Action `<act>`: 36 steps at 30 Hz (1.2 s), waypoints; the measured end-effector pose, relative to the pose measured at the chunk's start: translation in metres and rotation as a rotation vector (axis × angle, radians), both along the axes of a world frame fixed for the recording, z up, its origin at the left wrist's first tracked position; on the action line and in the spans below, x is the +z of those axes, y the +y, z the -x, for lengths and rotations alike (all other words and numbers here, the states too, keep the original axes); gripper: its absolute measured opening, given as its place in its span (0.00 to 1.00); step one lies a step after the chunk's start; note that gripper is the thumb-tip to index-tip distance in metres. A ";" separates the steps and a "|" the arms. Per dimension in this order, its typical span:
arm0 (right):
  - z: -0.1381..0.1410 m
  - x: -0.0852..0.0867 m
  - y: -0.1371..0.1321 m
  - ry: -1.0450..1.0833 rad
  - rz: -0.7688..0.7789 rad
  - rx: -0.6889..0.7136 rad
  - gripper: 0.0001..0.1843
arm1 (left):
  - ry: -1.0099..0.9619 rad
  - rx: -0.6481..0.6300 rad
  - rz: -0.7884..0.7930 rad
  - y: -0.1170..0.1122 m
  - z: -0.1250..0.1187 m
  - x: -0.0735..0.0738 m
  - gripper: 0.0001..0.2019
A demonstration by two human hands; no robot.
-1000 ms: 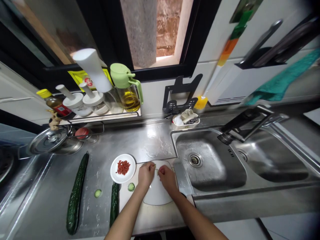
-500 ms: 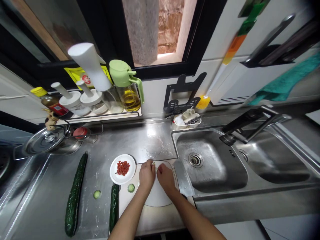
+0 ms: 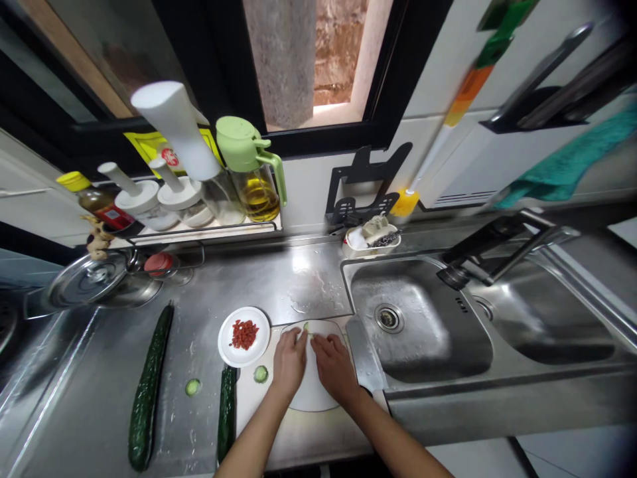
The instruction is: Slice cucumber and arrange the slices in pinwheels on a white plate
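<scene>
A white plate (image 3: 314, 392) lies on the pale cutting board (image 3: 253, 411) beneath both my hands. At the plate's far rim is a small pale-green cucumber piece (image 3: 306, 326). My left hand (image 3: 290, 358) rests at the plate's left side, fingers stretched forward and thumb tip close to that piece. My right hand (image 3: 334, 364) lies over the right side, its fingers extended and fingertips near the plate's middle line. I cannot tell whether either hand touches the piece. A cut cucumber end (image 3: 261, 374) is left of my left hand. The cleaver (image 3: 365, 355) lies right of my right hand.
A white dish (image 3: 223, 352) with chopped red pieces (image 3: 244, 334) stands at the board's far left. A cut cucumber (image 3: 227, 411), another cucumber end (image 3: 192, 387) and a whole cucumber (image 3: 150, 392) lie further left. The sink (image 3: 423, 332) is on the right.
Both hands have loosened from closed pinches, with fingers now stretched out. The cucumber piece at the plate's far rim shows more clearly between them. Other things stay in place.
</scene>
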State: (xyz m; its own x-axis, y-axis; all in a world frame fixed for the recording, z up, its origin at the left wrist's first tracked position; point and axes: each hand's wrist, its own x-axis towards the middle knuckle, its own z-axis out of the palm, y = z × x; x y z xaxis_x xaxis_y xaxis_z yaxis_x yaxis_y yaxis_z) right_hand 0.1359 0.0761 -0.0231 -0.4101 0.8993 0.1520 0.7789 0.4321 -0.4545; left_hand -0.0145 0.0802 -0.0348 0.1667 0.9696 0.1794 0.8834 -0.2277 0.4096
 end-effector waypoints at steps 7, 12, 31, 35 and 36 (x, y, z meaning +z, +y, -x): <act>-0.005 -0.019 -0.008 -0.167 -0.002 -0.004 0.25 | 0.044 0.020 0.014 -0.004 -0.004 -0.010 0.22; -0.005 -0.017 -0.007 -0.194 0.020 -0.018 0.25 | 0.055 0.050 0.027 -0.004 -0.007 -0.008 0.21; -0.020 -0.009 -0.016 -0.090 -0.051 -0.011 0.22 | -0.233 0.355 0.058 -0.050 0.047 0.015 0.15; -0.028 -0.006 -0.027 -0.082 -0.020 0.002 0.22 | -0.183 0.524 0.123 -0.078 0.073 0.007 0.16; -0.029 -0.004 -0.029 -0.084 -0.011 0.007 0.22 | -0.174 0.546 0.142 -0.082 0.076 0.005 0.17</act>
State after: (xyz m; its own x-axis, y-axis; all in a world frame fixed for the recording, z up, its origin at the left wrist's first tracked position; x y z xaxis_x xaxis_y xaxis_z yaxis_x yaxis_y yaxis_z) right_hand 0.1647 0.0470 -0.0273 -0.4279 0.8949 0.1264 0.8111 0.4419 -0.3831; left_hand -0.0907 -0.0015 -0.0293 -0.3834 0.9233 0.0217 0.7745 0.3086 0.5522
